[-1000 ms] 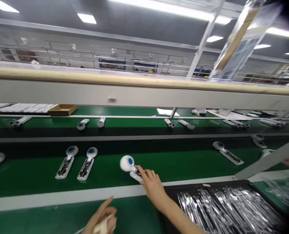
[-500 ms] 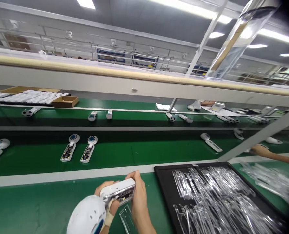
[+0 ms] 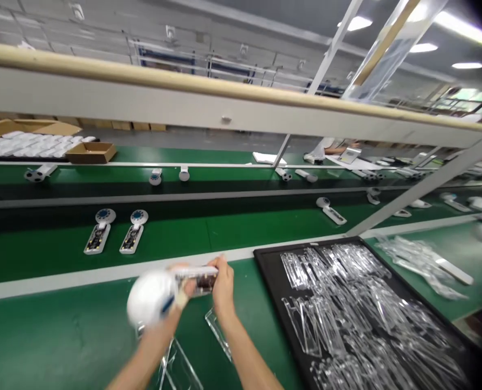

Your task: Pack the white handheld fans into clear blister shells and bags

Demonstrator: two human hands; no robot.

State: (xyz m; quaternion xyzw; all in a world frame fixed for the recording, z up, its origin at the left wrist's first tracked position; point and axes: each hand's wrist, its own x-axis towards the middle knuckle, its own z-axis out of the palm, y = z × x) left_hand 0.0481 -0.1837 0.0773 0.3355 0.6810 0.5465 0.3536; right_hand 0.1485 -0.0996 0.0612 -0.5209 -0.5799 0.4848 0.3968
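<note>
Both hands hold a white round-headed device (image 3: 153, 298) above the green work surface. Its rectangular handle is open on the side toward me, with a circuit board showing. My left hand (image 3: 178, 295), its thumb wrapped in pale tape, grips the handle near the round head. At the handle's far end, the fingers of my right hand (image 3: 223, 284) are closed around it. Motion blurs the head and the left hand. Beneath my hands lie a clear plastic frame (image 3: 219, 331) and, further left, more clear plastic pieces (image 3: 179, 365), partly hidden by my left forearm.
A black tray (image 3: 271, 290) full of clear plastic frames (image 3: 334, 303) stands at the right, with plastic bags (image 3: 417, 262) beyond it. Similar devices (image 3: 132, 238) lie on the green belt (image 3: 224, 233) ahead. A slanted white post (image 3: 411, 189) rises behind the tray.
The camera view has tipped downward and shifted. The device is now held more level, and more clear pieces show below it. The other person's hand at the right has left the view.
</note>
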